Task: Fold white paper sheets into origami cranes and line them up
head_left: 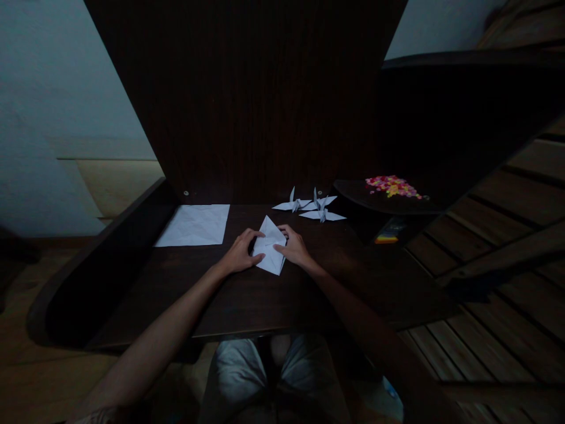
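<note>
A white sheet of folded paper (270,246), shaped like a kite with creases across its face, is held between both hands just above or on the dark desk. At its left edge, my left hand (242,250) grips it with thumb and forefinger on the near face. My right hand (293,244) holds the opposite edge, thumb on top and fingers curled behind it. Behind the paper, to the right, stand three folded paper cranes (323,215) close together, wings spread. Further left lies a flat white sheet of paper (194,225) with crease marks.
The dark wooden desk (265,306) has a raised side panel (106,265) at left and a tall back panel (247,106). Small pink, red and yellow pieces (394,186) are heaped on a shelf at right. Below that shelf sits a yellow-edged item (386,239).
</note>
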{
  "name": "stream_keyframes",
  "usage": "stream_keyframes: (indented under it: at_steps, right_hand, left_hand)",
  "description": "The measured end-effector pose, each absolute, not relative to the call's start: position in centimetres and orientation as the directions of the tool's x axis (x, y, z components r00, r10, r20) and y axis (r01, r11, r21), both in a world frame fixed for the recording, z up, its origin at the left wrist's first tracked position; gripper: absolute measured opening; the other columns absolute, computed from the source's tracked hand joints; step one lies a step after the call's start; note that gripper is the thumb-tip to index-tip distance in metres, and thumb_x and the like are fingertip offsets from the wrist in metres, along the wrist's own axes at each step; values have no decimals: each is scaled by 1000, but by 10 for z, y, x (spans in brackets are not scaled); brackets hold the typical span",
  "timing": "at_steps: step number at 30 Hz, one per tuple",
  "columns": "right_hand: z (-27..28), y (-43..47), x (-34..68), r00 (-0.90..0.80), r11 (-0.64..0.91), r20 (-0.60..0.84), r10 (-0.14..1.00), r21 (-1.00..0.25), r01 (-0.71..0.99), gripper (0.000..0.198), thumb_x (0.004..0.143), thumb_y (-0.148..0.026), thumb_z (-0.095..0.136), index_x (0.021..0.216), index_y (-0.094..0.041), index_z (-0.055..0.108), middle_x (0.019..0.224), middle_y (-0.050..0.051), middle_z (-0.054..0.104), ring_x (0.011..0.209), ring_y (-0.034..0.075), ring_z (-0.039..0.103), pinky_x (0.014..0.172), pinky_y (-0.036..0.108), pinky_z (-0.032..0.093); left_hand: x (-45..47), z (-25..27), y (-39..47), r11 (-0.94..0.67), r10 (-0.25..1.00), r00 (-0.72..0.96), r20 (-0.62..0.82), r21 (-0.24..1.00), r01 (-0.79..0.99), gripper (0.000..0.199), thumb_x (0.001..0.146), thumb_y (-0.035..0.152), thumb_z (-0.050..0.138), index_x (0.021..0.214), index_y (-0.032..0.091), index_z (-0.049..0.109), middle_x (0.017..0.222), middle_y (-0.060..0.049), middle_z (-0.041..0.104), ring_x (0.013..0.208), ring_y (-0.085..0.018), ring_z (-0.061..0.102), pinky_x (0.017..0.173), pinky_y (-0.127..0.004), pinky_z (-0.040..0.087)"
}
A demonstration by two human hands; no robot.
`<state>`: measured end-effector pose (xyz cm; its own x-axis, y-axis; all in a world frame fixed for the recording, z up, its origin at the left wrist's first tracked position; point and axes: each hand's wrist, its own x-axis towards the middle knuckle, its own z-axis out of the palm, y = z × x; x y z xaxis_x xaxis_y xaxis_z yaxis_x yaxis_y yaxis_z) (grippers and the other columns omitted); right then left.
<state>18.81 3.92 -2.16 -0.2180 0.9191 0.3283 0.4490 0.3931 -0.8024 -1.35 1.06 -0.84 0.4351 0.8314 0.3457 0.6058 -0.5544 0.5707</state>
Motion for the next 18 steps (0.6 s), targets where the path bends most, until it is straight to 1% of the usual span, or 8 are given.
stream_keyframes:
  at_steps: [4, 7, 11, 13, 16, 18]
  right_hand:
    - [-22, 39, 186, -242, 400, 325, 914, -816, 417, 42, 61, -10, 64, 102, -19, 56, 96, 3, 64, 85, 17, 60, 75, 30, 48]
    - [-21, 38, 184, -241, 400, 328, 914, -830, 389, 38, 63, -12, 63, 100, -19, 57, 93, 3, 64, 82, 16, 59, 73, 29, 48]
    - [-20, 39, 184, -192, 358, 311, 931, -879, 315, 26, 67, -21, 61, 93, -18, 60, 86, 2, 64, 78, 15, 59, 69, 27, 47]
    - [-21, 40, 185, -188, 332, 289, 939, -905, 267, 19, 72, -24, 56, 90, -19, 61, 84, 1, 63, 76, 14, 58, 66, 25, 47]
    - [-24, 43, 187, -215, 292, 246, 945, -932, 214, 22, 76, -20, 44, 87, -20, 62, 81, 0, 63, 69, 13, 57, 59, 23, 45]
    - [-26, 46, 188, -221, 279, 233, 947, -938, 205, 25, 74, -15, 40, 84, -20, 63, 79, 0, 62, 67, 13, 57, 58, 22, 45]
  left_hand:
    - [-13, -10, 10, -538, 842, 470, 266, 492, 685, 45, 74, 30, 61, 118, 23, 56, 107, -7, 50, 105, -27, 49, 95, -46, 37]
    - [-12, -14, 11, -513, 858, 464, 223, 441, 737, 45, 75, 32, 59, 119, 23, 57, 110, -9, 50, 108, -30, 47, 97, -50, 32]
    - [-12, -18, 14, -502, 864, 444, 237, 447, 740, 41, 81, 42, 54, 117, 22, 59, 106, -8, 52, 106, -28, 48, 96, -47, 34]
    - [-13, -20, 15, -509, 861, 437, 259, 444, 738, 41, 82, 48, 52, 114, 23, 60, 103, -7, 53, 103, -27, 49, 94, -45, 35]
    - [-14, -21, 16, -514, 858, 440, 265, 422, 747, 41, 82, 51, 52, 112, 25, 62, 106, -8, 52, 106, -27, 47, 95, -45, 35]
    - [-14, -20, 16, -504, 864, 446, 234, 410, 760, 41, 82, 50, 53, 114, 26, 62, 111, -9, 50, 110, -29, 45, 96, -47, 33]
